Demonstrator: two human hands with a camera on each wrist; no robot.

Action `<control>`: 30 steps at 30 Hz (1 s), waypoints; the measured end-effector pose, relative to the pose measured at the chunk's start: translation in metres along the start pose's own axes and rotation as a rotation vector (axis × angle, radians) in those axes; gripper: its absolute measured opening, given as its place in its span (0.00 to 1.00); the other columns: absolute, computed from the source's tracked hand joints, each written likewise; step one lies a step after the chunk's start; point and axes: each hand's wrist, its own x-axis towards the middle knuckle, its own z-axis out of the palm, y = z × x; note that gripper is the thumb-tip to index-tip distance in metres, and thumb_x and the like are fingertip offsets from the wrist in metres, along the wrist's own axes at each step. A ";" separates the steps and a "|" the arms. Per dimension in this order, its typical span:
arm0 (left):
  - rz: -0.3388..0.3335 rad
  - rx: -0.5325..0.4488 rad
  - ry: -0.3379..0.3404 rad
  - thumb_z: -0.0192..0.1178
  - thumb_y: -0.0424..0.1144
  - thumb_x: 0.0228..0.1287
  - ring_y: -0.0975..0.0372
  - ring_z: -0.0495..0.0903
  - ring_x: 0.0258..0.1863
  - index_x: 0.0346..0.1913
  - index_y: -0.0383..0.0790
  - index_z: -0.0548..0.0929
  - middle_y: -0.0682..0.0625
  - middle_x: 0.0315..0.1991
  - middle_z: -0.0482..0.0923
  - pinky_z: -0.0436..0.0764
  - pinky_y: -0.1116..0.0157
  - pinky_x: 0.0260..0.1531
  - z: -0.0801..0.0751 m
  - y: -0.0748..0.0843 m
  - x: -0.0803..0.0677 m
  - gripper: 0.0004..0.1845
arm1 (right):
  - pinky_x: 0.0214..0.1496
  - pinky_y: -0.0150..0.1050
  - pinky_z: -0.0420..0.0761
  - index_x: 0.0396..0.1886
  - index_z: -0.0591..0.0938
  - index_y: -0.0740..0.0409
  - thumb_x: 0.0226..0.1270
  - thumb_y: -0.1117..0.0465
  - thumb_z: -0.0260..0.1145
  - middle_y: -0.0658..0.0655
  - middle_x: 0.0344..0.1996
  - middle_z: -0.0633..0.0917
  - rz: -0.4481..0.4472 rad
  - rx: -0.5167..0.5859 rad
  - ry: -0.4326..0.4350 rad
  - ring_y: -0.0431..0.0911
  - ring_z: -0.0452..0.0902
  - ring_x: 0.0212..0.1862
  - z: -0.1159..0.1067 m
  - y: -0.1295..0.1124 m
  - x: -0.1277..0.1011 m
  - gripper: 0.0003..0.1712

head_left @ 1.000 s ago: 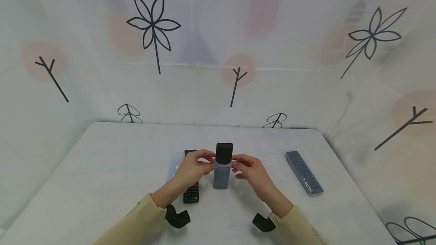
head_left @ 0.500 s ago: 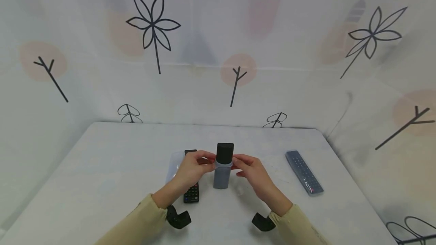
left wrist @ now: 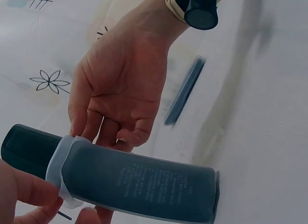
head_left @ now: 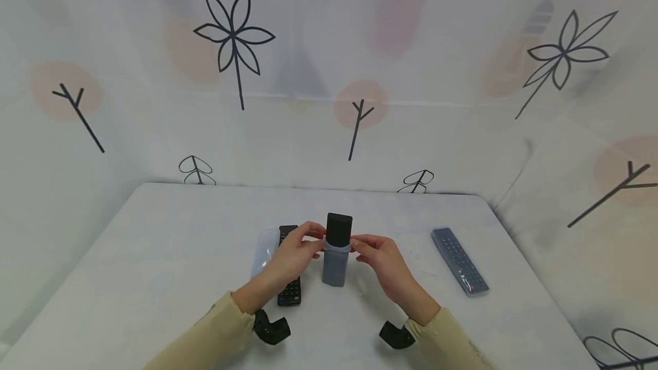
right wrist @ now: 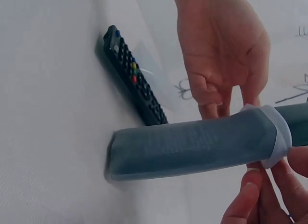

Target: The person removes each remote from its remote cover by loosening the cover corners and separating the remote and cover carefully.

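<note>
A black remote [head_left: 338, 229] is stood upright on the white table [head_left: 154, 256], half inside a grey sleeve [head_left: 334, 267]. The sleeve's rim is pinched by the left hand [head_left: 292, 253] and the right hand [head_left: 379, 257], 1 at each side.

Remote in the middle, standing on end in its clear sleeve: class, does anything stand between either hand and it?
Nothing visible does. Both hands already pinch the rolled rim of the sleeve round the upright remote: the left hand on one side, the right hand on the other. The bare remote lies behind the left hand, out of the way.
</note>
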 end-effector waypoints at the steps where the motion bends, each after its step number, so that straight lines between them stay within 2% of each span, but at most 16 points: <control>1: -0.003 0.004 -0.003 0.54 0.37 0.75 0.55 0.82 0.45 0.55 0.42 0.77 0.46 0.50 0.79 0.81 0.55 0.48 0.000 0.000 0.000 0.11 | 0.51 0.39 0.78 0.53 0.83 0.68 0.73 0.64 0.61 0.59 0.46 0.86 -0.002 0.004 -0.003 0.50 0.80 0.49 -0.001 0.000 0.000 0.15; 6: 0.015 0.022 -0.011 0.58 0.38 0.73 0.51 0.82 0.47 0.52 0.39 0.80 0.47 0.47 0.83 0.80 0.56 0.47 0.000 0.001 -0.001 0.10 | 0.51 0.40 0.81 0.54 0.81 0.72 0.73 0.66 0.60 0.61 0.47 0.86 -0.028 0.019 -0.032 0.49 0.82 0.49 -0.005 -0.003 -0.002 0.17; 11: 0.005 0.028 0.011 0.61 0.36 0.71 0.54 0.82 0.45 0.49 0.37 0.84 0.49 0.46 0.83 0.80 0.58 0.46 -0.003 0.007 -0.002 0.09 | 0.55 0.43 0.80 0.52 0.83 0.71 0.69 0.69 0.60 0.61 0.47 0.86 -0.058 0.013 -0.056 0.51 0.82 0.50 -0.008 -0.009 -0.003 0.15; 17: -0.045 -0.009 0.023 0.60 0.35 0.70 0.47 0.81 0.47 0.48 0.35 0.86 0.48 0.45 0.84 0.79 0.49 0.48 -0.006 0.010 -0.001 0.10 | 0.58 0.45 0.79 0.52 0.83 0.70 0.70 0.69 0.59 0.60 0.49 0.84 -0.045 -0.002 -0.076 0.52 0.81 0.51 -0.006 -0.012 -0.003 0.15; 21: -0.030 -0.016 0.020 0.61 0.35 0.69 0.46 0.81 0.48 0.48 0.35 0.86 0.47 0.46 0.84 0.79 0.47 0.48 -0.006 0.009 -0.001 0.10 | 0.58 0.47 0.78 0.57 0.80 0.70 0.73 0.65 0.56 0.62 0.52 0.83 -0.004 -0.031 -0.108 0.52 0.81 0.53 -0.006 -0.012 -0.003 0.18; 26: 0.003 -0.012 -0.005 0.60 0.34 0.70 0.45 0.81 0.48 0.50 0.36 0.86 0.47 0.47 0.83 0.79 0.47 0.47 -0.007 0.007 0.000 0.10 | 0.58 0.47 0.78 0.60 0.78 0.71 0.76 0.64 0.53 0.63 0.55 0.82 -0.015 -0.060 -0.153 0.53 0.80 0.54 -0.006 -0.012 -0.003 0.20; 30: 0.014 -0.013 -0.053 0.57 0.35 0.73 0.49 0.81 0.48 0.54 0.38 0.84 0.48 0.50 0.82 0.80 0.52 0.46 -0.008 0.005 0.001 0.12 | 0.58 0.45 0.78 0.58 0.78 0.74 0.75 0.66 0.53 0.65 0.55 0.82 -0.029 -0.034 -0.137 0.53 0.79 0.55 -0.004 -0.012 -0.004 0.19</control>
